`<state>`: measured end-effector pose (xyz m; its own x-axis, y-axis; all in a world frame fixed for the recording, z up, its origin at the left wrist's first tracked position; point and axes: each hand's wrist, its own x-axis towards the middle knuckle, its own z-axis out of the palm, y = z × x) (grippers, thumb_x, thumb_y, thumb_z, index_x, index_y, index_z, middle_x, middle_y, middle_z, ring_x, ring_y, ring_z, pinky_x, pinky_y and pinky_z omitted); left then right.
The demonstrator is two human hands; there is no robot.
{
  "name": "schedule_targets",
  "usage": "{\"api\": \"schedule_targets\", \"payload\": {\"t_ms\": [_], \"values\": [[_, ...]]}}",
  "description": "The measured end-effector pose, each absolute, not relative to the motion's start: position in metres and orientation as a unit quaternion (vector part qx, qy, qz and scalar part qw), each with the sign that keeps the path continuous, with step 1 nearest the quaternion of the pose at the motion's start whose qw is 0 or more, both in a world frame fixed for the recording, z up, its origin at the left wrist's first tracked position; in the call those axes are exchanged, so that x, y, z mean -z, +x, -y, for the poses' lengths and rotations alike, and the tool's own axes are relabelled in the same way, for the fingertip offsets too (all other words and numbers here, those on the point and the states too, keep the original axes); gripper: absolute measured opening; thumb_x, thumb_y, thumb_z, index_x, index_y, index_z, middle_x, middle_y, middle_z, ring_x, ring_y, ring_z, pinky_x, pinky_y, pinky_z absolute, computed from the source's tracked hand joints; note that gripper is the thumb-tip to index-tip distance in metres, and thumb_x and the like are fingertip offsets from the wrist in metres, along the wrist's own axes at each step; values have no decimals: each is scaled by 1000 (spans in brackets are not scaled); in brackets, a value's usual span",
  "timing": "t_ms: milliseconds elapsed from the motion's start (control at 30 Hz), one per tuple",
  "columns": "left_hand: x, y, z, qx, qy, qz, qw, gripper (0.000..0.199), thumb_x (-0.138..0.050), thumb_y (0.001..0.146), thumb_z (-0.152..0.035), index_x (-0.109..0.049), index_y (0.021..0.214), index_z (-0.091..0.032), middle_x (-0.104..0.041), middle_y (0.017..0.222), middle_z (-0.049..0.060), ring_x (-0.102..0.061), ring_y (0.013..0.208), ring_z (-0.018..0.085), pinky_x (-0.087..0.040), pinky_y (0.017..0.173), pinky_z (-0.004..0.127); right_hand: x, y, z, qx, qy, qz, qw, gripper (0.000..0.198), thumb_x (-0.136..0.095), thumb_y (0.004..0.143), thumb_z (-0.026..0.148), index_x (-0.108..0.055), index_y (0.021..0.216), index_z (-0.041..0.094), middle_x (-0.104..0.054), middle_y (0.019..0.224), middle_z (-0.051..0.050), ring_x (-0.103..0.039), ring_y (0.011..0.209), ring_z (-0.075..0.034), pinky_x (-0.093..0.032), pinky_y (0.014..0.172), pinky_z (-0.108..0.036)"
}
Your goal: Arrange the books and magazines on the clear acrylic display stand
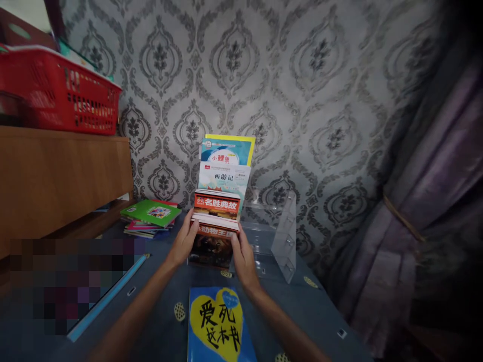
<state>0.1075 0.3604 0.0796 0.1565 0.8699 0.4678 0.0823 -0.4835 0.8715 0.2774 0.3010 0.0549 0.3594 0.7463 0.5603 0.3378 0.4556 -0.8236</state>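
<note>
A dark book with an animal on its cover (211,249) stands nearly upright between my hands. My left hand (184,240) grips its left edge, thumb near the top front; my right hand (243,254) grips the right edge. Just behind rises an orange-red book (217,205), then a pale book (226,173) and a teal book with a yellow border (230,146), stepped upward. A clear plastic rack (285,236) with several tiers shows to the right of them; the books hide its left part. Nearer me, a blue book with a yellow heart (215,322) lies flat.
Several books, a green one (154,213) on top, are stacked at the left by the wall. A red basket (90,100) sits on a wooden cabinet (64,176). A light-blue strip (109,296) borders a pixelated area. A purple curtain (400,281) hangs at the right.
</note>
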Motion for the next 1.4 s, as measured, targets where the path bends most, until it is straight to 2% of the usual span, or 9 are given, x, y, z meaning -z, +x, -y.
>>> {"api": "schedule_targets", "payload": {"t_ms": [133, 233, 367, 467, 533, 633, 833, 1200, 1400], "values": [[-85, 108, -371, -546, 665, -358, 363, 68, -38, 97, -55, -36, 153, -16, -33, 163, 10, -24, 153, 23, -21, 125, 38, -61, 287, -308, -153, -508, 537, 656, 78, -44, 92, 70, -48, 149, 16, -46, 154, -10, -40, 145, -29, -29, 121, -46], [-93, 107, -386, -565, 660, -346, 354, 65, -41, 97, -51, -40, 150, -15, -37, 161, 11, -29, 151, 23, -21, 125, 38, -73, 296, -318, -130, -514, 538, 655, 79, -44, 91, 71, -50, 147, 15, -47, 153, -13, -42, 143, -30, -29, 120, -48], [-107, 106, -407, -577, 680, -305, 335, 53, -47, 95, -41, -53, 142, -16, -55, 148, 11, -48, 139, 25, -33, 119, 41, -97, 305, -339, -115, -494, 562, 654, 72, -46, 91, 66, -55, 140, 14, -56, 145, -15, -52, 134, -30, -37, 114, -47], [-117, 105, -419, -565, 710, -296, 299, 44, -49, 92, -31, -62, 132, -16, -69, 130, 10, -63, 120, 25, -45, 109, 40, -111, 309, -355, -114, -472, 576, 657, 64, -52, 89, 64, -61, 132, 18, -67, 132, -12, -60, 122, -30, -45, 106, -46], [-123, 103, -423, -546, 728, -327, 254, 40, -50, 90, -27, -67, 125, -16, -73, 121, 9, -68, 110, 25, -49, 102, 38, -117, 310, -364, -108, -471, 572, 663, 60, -57, 86, 62, -64, 127, 18, -72, 121, -11, -63, 114, -30, -48, 100, -46], [-131, 99, -427, -520, 738, -382, 198, 35, -54, 88, -24, -71, 118, -16, -76, 115, 9, -69, 104, 24, -50, 96, 35, -121, 310, -373, -93, -489, 560, 663, 52, -61, 83, 59, -67, 115, 18, -75, 107, -10, -66, 102, -31, -52, 92, -44], [-135, 97, -431, -517, 731, -406, 182, 30, -61, 85, -19, -75, 111, -19, -78, 106, 8, -69, 101, 25, -51, 92, 33, -121, 311, -377, -59, -522, 560, 641, 42, -59, 82, 55, -69, 98, 18, -75, 91, -9, -65, 88, -28, -52, 81, -40], [-132, 99, -439, -504, 720, -438, 186, 30, -63, 85, -20, -75, 113, -18, -77, 106, 10, -70, 96, 24, -51, 86, 33, -118, 312, -372, -37, -556, 552, 621, 39, -58, 81, 53, -66, 95, 18, -73, 92, -9, -65, 85, -26, -50, 78, -37], [-134, 99, -445, -495, 733, -427, 190, 21, -61, 85, -20, -76, 100, -18, -78, 100, 8, -69, 91, 21, -50, 81, 30, -119, 313, -376, -31, -564, 551, 615, 44, -56, 79, 59, -65, 92, 18, -73, 90, -9, -64, 82, -26, -50, 76, -37]]}}
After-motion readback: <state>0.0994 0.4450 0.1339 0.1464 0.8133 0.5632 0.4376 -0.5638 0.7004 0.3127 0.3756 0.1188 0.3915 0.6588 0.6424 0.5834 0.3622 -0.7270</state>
